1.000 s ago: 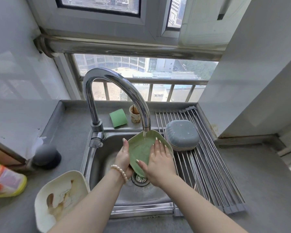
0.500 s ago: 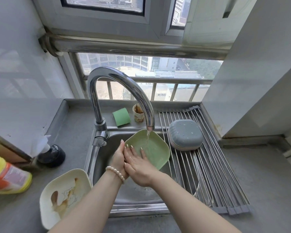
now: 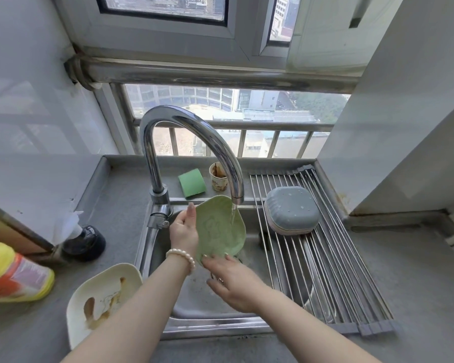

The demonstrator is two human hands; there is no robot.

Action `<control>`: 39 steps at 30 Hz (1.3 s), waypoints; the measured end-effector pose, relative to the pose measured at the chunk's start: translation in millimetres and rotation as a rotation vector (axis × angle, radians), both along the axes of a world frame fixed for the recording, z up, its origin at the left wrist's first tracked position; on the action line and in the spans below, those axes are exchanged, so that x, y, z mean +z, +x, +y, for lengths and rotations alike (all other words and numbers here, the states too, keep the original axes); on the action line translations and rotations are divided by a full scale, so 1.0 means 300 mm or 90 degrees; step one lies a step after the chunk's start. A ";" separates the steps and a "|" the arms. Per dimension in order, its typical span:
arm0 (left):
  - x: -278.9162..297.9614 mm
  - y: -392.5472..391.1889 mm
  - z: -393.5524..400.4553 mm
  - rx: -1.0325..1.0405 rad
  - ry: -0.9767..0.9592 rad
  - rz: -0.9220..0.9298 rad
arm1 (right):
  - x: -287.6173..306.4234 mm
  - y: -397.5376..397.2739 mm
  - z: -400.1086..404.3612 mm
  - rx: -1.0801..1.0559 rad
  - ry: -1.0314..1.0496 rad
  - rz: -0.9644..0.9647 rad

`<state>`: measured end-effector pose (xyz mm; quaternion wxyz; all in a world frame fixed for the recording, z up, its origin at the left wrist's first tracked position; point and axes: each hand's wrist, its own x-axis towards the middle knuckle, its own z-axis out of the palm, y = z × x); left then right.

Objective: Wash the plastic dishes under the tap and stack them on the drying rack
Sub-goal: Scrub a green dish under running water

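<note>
Tilting on edge over the sink (image 3: pixel 194 299), the green plate (image 3: pixel 218 229) shows its underside, where a faint embossed figure is too soft to read. Its near rim is hidden behind the right hand (image 3: pixel 233 281), and its left edge behind the left hand (image 3: pixel 184 233). Water from the tap (image 3: pixel 194 142) strikes the plate's upper right part.

The left hand grasps the plate by its left rim, thumb raised along the far edge, the other fingers out of sight behind the plate; a pearl bracelet (image 3: pixel 181 256) circles that wrist. The right hand reaches in from the near right, palm down, fingers loosely extended with their tips resting on the plate's near rim, not curled round it.

Right of the sink, a blue-grey dish (image 3: pixel 291 210) lies upside down on the drying rack (image 3: pixel 333 271). A cream plate (image 3: pixel 102 302) smeared with brown sauce sits on the counter near left, partly covered by the left forearm. Behind the tap stand a green sponge (image 3: pixel 192 183) and a stained paper cup (image 3: pixel 218 176). At the far left edge, a yellow and orange bottle (image 3: pixel 11 273) is cut off.
</note>
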<state>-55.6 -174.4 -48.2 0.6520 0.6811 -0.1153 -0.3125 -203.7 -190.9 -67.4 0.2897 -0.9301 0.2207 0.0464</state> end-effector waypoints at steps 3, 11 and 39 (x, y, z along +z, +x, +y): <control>0.012 -0.032 -0.001 0.048 0.056 -0.099 | -0.022 -0.001 -0.040 -0.029 -0.120 0.062; 0.018 -0.128 -0.005 0.127 0.065 -0.175 | -0.049 0.117 0.042 -0.252 -0.165 0.283; 0.038 -0.164 0.089 -0.012 -0.179 0.341 | -0.031 0.111 0.039 -0.285 -0.154 -0.488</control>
